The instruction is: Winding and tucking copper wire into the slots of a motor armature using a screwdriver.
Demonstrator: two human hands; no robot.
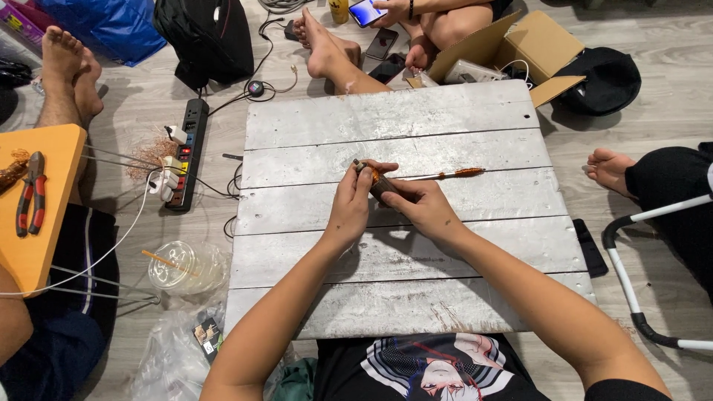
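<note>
Power strip, plastic cup, pliers — left of board.

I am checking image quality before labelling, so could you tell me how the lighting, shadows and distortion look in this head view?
Head view: even indoor light, sharp throughout; soft shadows fall under the left hand and right hand onto the whitewashed board; its edges bow from wide-angle distortion; the small copper-wound part is too small to resolve.

Over a whitewashed plank board, the left hand and right hand together grip a small dark cylinder, an orange-handled tool lying just beyond.
</note>
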